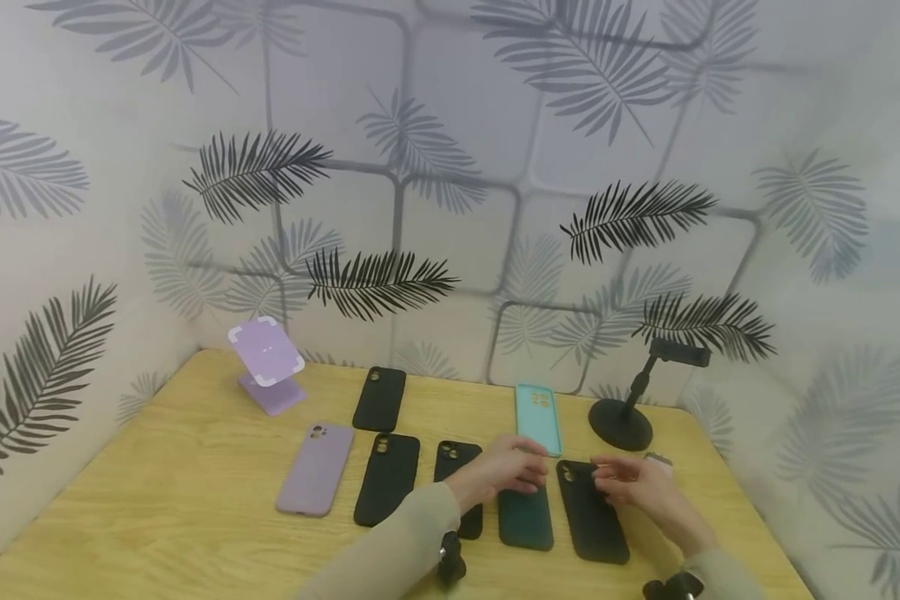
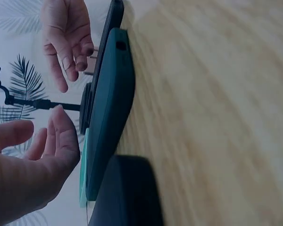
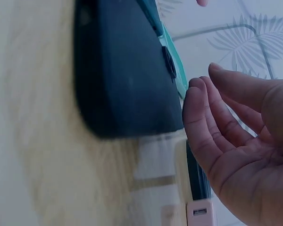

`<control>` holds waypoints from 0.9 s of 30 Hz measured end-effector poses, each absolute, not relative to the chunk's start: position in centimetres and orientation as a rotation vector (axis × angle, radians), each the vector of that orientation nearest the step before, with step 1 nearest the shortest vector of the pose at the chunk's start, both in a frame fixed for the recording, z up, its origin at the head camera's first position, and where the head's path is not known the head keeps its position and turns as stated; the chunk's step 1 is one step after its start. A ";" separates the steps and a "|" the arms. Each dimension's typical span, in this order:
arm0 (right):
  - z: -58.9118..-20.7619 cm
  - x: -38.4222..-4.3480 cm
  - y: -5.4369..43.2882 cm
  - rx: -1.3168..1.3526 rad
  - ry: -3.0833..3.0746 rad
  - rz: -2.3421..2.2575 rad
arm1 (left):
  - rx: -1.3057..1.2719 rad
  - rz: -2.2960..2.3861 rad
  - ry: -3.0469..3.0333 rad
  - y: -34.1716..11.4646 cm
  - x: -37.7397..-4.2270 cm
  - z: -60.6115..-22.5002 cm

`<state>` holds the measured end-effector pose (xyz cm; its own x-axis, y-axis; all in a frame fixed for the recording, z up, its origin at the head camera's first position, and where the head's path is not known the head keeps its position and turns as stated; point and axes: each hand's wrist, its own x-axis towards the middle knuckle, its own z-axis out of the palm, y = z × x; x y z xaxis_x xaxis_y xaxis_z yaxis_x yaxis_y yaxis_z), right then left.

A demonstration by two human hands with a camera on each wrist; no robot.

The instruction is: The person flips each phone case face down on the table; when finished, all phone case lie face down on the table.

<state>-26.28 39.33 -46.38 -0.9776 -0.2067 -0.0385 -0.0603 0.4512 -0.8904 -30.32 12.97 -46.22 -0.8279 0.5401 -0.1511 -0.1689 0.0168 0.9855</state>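
Note:
My left hand (image 1: 506,467) hovers over the upper part of a dark green phone case (image 1: 525,523), its fingers relaxed and bent with nothing between them. A turquoise phone case (image 1: 537,417) lies just beyond those fingertips. To the right, my right hand (image 1: 648,496) is beside the upper right edge of a black phone case (image 1: 594,521), fingers loosely curved and thumb apart. In the right wrist view the palm is bare and the black case (image 3: 132,70) lies flat on the table. Another black phone case (image 1: 456,458) is partly hidden under the left forearm.
Further left lie two black phone cases (image 1: 379,400) and a lilac phone case (image 1: 317,471). A lilac phone stand (image 1: 267,354) is at the back left, a black phone stand (image 1: 621,423) at the back right. A small charger with a USB port (image 3: 200,212) sits beyond my right hand.

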 end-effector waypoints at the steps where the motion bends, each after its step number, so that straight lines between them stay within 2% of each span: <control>1: -46.3 -26.6 39.1 -0.246 2.523 -1.592 | 0.356 1.889 1.809 12.9 -30.5 -46.2; 7: -45.9 -28.4 37.6 -0.276 2.521 -1.611 | 0.243 2.040 1.781 12.5 -31.7 -46.5; 15: -45.9 -31.0 36.3 -0.140 2.627 -1.530 | 0.126 2.086 1.823 12.0 -33.6 -46.6; 27: -45.9 -32.5 35.4 -0.118 2.493 -1.584 | 0.049 2.128 1.620 11.9 -35.1 -46.9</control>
